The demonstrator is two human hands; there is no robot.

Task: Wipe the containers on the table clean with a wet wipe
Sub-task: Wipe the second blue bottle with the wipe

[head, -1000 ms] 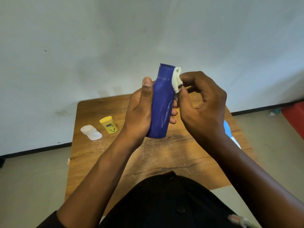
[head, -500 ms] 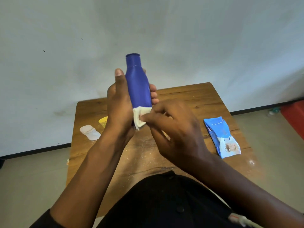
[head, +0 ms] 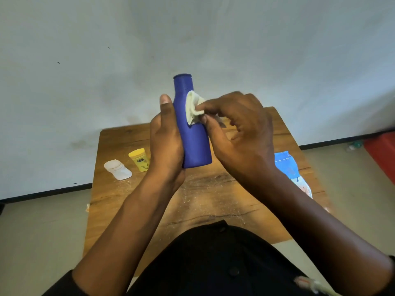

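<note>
Blue bottle (head: 193, 133) in left hand (head: 165, 144), one wipe (head: 193, 107), two small containers (head: 128, 165)

1. Wooden tabletop (head: 213, 195): dark grain streaks, pale specks scattered over its middle.
2. Left side: white container (head: 118, 169) lying on its side; yellow jar (head: 140, 160) upright just beside it.
3. Right edge: blue wipes packet (head: 288, 167) lying flat, partly hidden by a forearm.

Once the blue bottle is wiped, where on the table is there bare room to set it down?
Bare wood lies in the middle of the table, below the blue bottle, between the yellow jar and the wipes packet. The far left corner behind the jar is free too. The left side is crowded by the jar and white container.
</note>
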